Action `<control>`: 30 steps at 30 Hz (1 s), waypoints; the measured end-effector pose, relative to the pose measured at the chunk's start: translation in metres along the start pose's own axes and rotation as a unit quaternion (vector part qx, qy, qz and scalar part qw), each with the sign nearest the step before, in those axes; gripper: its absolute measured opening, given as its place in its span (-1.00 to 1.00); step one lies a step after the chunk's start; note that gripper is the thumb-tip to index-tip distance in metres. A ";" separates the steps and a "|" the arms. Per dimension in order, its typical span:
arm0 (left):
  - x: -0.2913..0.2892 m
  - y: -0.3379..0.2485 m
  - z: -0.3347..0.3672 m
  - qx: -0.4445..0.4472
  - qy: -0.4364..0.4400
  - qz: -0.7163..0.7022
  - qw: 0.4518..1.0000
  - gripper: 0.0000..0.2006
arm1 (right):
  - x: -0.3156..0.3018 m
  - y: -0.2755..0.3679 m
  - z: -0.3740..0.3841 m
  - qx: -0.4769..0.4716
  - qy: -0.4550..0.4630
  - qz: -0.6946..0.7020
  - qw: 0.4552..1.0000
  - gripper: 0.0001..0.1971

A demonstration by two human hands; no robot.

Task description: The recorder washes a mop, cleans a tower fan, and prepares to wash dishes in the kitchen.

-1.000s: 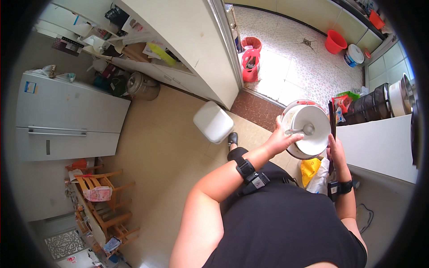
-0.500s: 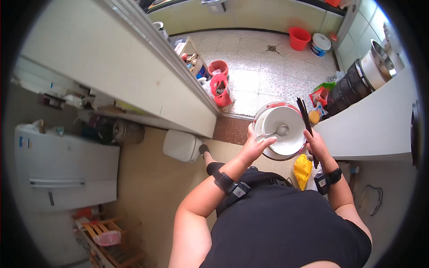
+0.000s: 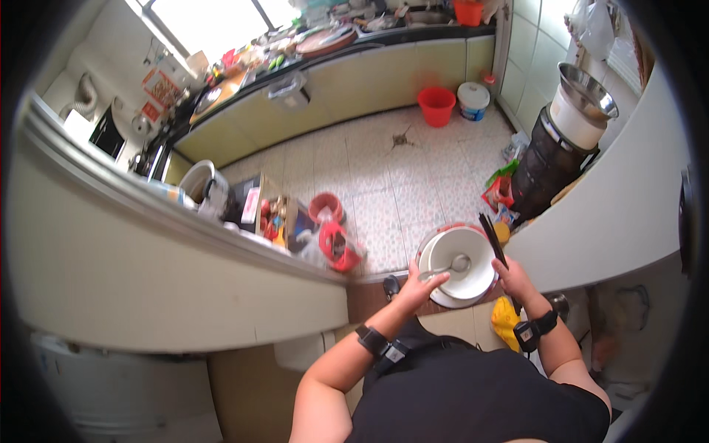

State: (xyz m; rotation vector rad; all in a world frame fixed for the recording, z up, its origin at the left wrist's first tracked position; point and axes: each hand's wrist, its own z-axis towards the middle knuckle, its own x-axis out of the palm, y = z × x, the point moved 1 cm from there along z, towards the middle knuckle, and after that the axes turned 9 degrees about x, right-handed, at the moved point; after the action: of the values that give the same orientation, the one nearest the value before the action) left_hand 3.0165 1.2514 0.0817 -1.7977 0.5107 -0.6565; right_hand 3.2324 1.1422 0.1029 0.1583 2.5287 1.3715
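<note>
In front of my body I carry a stack of bowls. On top sits a deep white bowl (image 3: 476,284); under it is a wider dish with a red-patterned rim (image 3: 459,226). My left hand (image 3: 419,288) grips the stack's left side, its thumb over the handle of a metal spoon (image 3: 460,263) that reaches into the white bowl. My right hand (image 3: 515,280) is closed round a bundle of dark chopsticks (image 3: 492,240) and lies against the bowl's right side. The chopsticks point up and away from me.
A doorway opens onto a tiled kitchen floor (image 3: 377,196). Red bins (image 3: 340,247) stand left of it; black stacked containers (image 3: 546,162) stand right. A red bucket (image 3: 437,107) and white tub (image 3: 473,100) are farther back. A cluttered counter (image 3: 384,40) runs along the far wall.
My view has tilted up and I have moved toward the doorway; the far counter and stove area now show. Both hands keep their hold on the bowls, spoon and chopsticks.
</note>
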 end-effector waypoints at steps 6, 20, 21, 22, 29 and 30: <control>-0.044 -0.051 0.091 -0.047 0.033 0.009 0.998 -0.19 | 0.005 0.040 0.080 0.034 -0.068 0.020 0.997 -0.59; -0.129 -0.161 0.384 -0.004 0.092 0.018 0.996 -0.18 | -0.046 0.219 0.300 0.029 -0.137 0.072 0.988 -0.61; -0.133 -0.158 0.408 0.022 0.084 0.027 0.996 -0.18 | -0.053 0.225 0.320 0.064 -0.128 0.101 0.985 -0.64; -0.139 -0.153 0.433 0.055 0.075 0.056 0.994 -0.18 | -0.058 0.217 0.355 0.013 -0.149 0.126 0.981 -0.67; -0.190 -0.191 0.591 0.052 0.001 0.072 0.996 -0.23 | -0.096 0.311 0.531 0.034 -0.088 0.002 0.996 -0.58; -0.196 -0.208 0.608 0.014 -0.002 0.041 0.999 -0.26 | -0.101 0.328 0.556 0.021 -0.081 -0.024 0.996 -0.60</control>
State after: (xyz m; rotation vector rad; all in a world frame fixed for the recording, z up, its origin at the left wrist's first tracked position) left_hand 3.2739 1.8723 0.0950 -1.7420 0.5669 -0.6011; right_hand 3.4746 1.7491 0.1048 0.2077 2.4118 1.2357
